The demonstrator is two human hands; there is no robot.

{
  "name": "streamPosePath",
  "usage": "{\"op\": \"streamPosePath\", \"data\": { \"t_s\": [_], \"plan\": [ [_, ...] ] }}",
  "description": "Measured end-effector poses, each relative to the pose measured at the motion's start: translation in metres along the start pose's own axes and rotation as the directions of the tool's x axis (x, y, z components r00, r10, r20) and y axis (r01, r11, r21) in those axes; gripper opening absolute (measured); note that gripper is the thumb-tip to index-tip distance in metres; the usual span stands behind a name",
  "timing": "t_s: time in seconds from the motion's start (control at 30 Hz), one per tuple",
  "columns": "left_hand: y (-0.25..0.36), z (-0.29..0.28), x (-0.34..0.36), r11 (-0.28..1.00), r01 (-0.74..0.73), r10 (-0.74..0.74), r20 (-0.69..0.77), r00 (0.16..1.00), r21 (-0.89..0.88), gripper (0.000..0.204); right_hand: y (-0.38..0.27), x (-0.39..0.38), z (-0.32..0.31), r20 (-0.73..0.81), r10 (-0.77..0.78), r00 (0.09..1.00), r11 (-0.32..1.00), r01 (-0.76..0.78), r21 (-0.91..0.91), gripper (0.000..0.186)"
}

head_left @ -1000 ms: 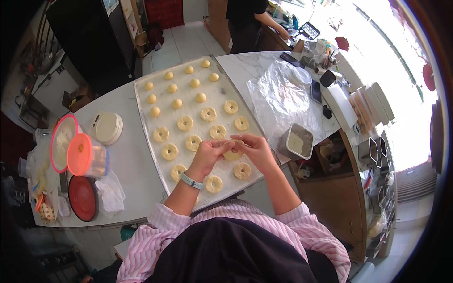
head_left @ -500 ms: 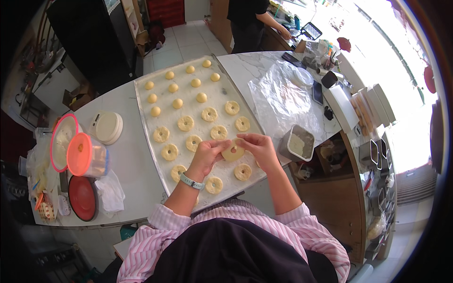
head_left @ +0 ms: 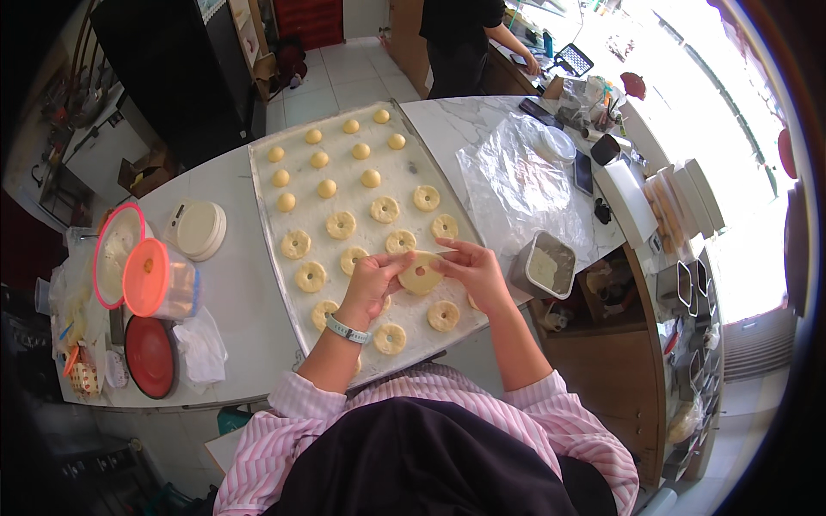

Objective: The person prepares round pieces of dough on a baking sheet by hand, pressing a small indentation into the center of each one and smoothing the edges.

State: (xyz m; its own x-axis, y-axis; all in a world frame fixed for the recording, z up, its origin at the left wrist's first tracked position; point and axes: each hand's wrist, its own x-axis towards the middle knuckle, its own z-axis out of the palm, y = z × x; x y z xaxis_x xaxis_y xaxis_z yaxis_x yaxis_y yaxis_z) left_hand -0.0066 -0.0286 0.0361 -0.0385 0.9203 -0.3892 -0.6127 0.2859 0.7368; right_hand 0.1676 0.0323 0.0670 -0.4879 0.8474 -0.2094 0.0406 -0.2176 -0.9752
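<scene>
Between my two hands is a flat, pale yellow dough ring (head_left: 409,285) with a small hole, raised over the near part of the tray. My left hand (head_left: 376,284) pinches its left side. The fingers of my right hand (head_left: 472,270) grip its upper right edge, thumb beneath. Under them lies a large metal baking tray (head_left: 413,164) dusted with flour. Several dough rings (head_left: 384,209) sit in its nearer half, and a few are partly hidden by my hands. Several smooth dough balls (head_left: 360,151) occupy the far half.
Right of the tray, a metal tin (head_left: 551,268) holds flour, with crumpled clear plastic (head_left: 516,172) behind it. At left stand a lidded tub (head_left: 148,268), a pink-rimmed sieve (head_left: 119,251), a red round pan (head_left: 151,359) and a kitchen scale (head_left: 198,230). Beyond the table is another person (head_left: 460,47).
The dough ring has turned and tipped a little between my fingers, and the right hand's grip has shifted along its edge. The other person's arm has moved slightly.
</scene>
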Motion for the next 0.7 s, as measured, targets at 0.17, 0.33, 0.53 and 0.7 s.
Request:
{"op": "streamPosePath", "data": {
  "t_s": [0.17,0.33,0.53,0.7],
  "plan": [
    [-0.001,0.0,0.004,0.994,0.036,-0.035,-0.007,0.999,0.098,0.023,-0.005,0.004,0.0,0.082,0.072,0.994,0.997,-0.068,-0.04,0.047],
    [0.001,-0.006,0.009,0.989,-0.05,0.057,-0.045,0.997,0.141,0.027,0.016,0.034,-0.001,0.304,0.236,0.923,0.962,-0.266,0.06,0.043],
    [0.025,-0.025,-0.002,0.91,-0.385,0.415,-0.306,0.857,0.155,0.032,0.022,0.147,-0.03,0.061,0.236,0.97,0.971,-0.238,0.025,0.032],
    [0.017,-0.048,-0.015,0.921,-0.383,0.378,-0.408,0.831,0.073,0.025,0.034,0.248,-0.037,0.001,0.09,0.996,0.991,-0.089,-0.104,0.033]
  ]
}}
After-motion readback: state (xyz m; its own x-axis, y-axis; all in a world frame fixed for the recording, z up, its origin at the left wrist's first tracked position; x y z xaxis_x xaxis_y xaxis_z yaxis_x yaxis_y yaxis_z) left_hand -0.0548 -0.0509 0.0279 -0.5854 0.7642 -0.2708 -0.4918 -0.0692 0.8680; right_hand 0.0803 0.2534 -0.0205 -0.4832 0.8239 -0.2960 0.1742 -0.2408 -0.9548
